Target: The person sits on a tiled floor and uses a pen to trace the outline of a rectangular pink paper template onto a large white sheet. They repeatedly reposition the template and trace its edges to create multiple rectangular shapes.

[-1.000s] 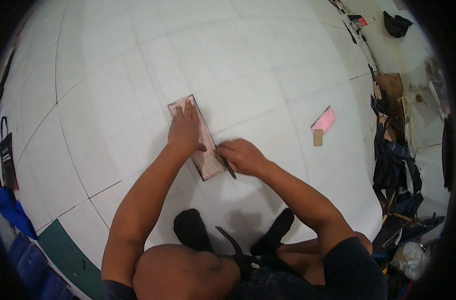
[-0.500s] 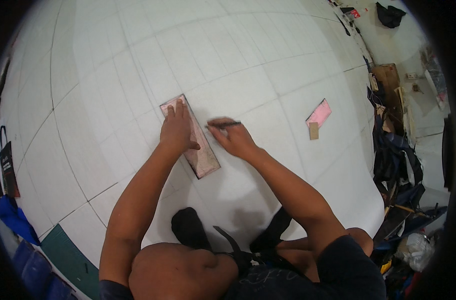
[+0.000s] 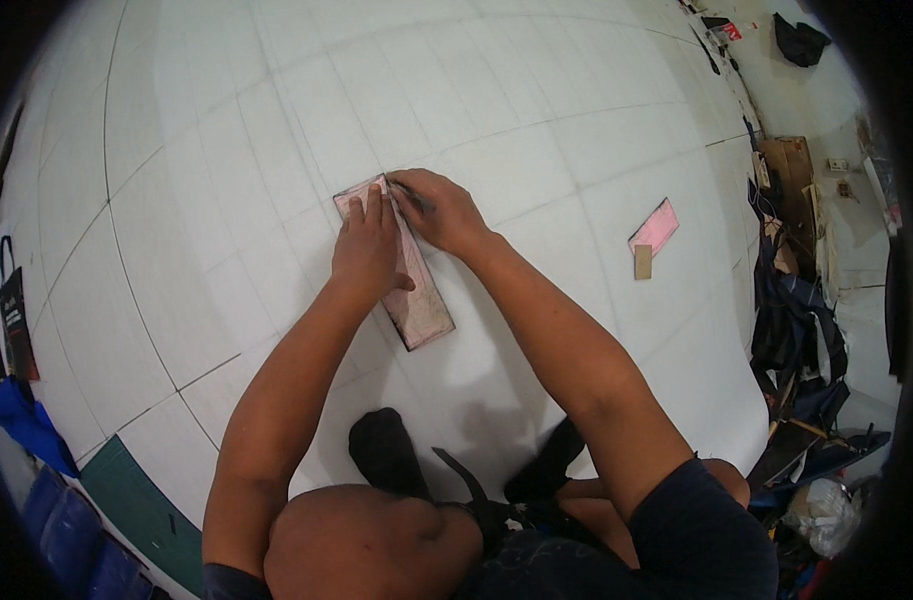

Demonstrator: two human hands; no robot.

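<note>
Left of the frame's centre, the left hand lies on a strip, the right hand at the strip's upper-right corner. Right of centre, a card overlaps the lower end of a patch; a mat lies lower left.

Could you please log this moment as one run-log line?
left hand: flat on long pink piece; right hand: holding dark pen-like tool at far right corner; to the right: brown piece overlapping pink parallelogram
</note>
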